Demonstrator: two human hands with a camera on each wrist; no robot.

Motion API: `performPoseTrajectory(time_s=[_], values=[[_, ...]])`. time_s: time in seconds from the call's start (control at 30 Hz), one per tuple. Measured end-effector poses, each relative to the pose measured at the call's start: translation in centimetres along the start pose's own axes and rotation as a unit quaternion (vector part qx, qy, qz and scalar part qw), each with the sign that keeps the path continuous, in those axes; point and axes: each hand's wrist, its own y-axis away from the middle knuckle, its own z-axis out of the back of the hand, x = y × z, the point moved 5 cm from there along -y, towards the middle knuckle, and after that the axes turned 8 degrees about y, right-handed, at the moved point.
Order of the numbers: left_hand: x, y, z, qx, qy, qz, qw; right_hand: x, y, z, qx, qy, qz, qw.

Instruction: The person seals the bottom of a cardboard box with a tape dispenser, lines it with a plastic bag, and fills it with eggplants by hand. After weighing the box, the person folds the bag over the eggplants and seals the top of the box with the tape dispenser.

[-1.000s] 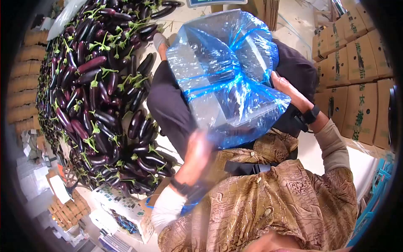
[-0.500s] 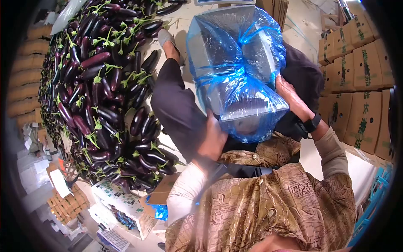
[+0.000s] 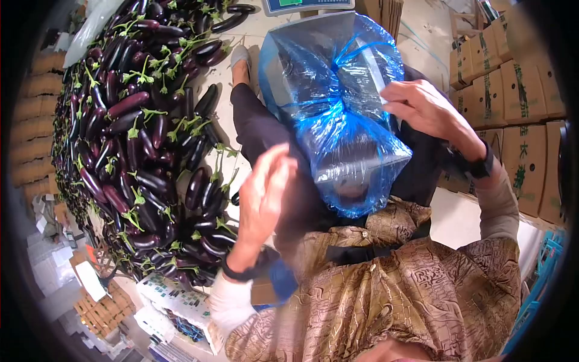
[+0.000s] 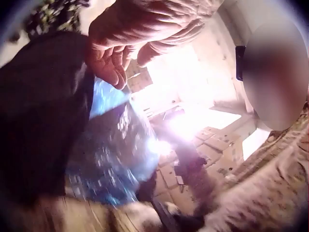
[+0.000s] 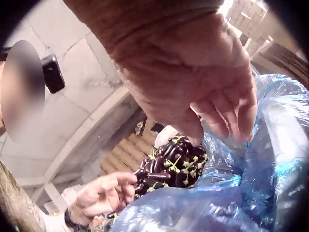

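Observation:
A blue translucent plastic bag [image 3: 344, 114] covers a box with raised flaps between the person's knees, its film drawn together in the middle. Loosely bent, the right hand [image 3: 422, 108] hovers at the bag's right edge, fingertips overlapping the film in the head view. In the right wrist view its relaxed fingers hang close over the blue film with nothing between them. The left hand [image 3: 263, 196] is raised off the bag, over the left thigh, its fingers half bent and holding nothing. In the left wrist view this hand [image 4: 149, 29] appears above the bag [image 4: 116, 145].
A large heap of eggplants [image 3: 139, 139] covers the floor on the left. Stacked cardboard boxes [image 3: 525, 157] stand at the right. A scale with a lit display [image 3: 307, 5] is beyond the bag, and a white patterned box [image 3: 181, 308] sits at lower left.
The left hand has left the bag's near left side and moved up and left. The right hand has lifted from the bag's right side and shifted slightly upward.

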Motion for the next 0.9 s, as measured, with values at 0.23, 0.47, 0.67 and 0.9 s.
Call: performPoseTrajectory(time_s=[0.23, 0.47, 0.67, 0.9], values=[[1.1, -12.7, -9.9, 0.212, -0.405, -0.37, 0.809, -2.0, -5.6, -11.1, 0.222, 0.212, 0.081, 0.948], [6.6, -18.8, -8.5, 0.274, -0.637, -0.267, 0.67, -5.4, -8.8, -10.5, 0.096, 0.429, 0.17, 0.882], [-1.4, -16.1, -2.9, 0.059, -0.604, -0.338, 0.719, -3.8, -4.1, -3.5, 0.198, 0.314, 0.118, 0.921], [-1.1, -13.1, -1.6, 0.068, -0.471, -0.281, 0.833, -0.9, -0.2, -1.3, 0.237, 0.358, 0.157, 0.89]])
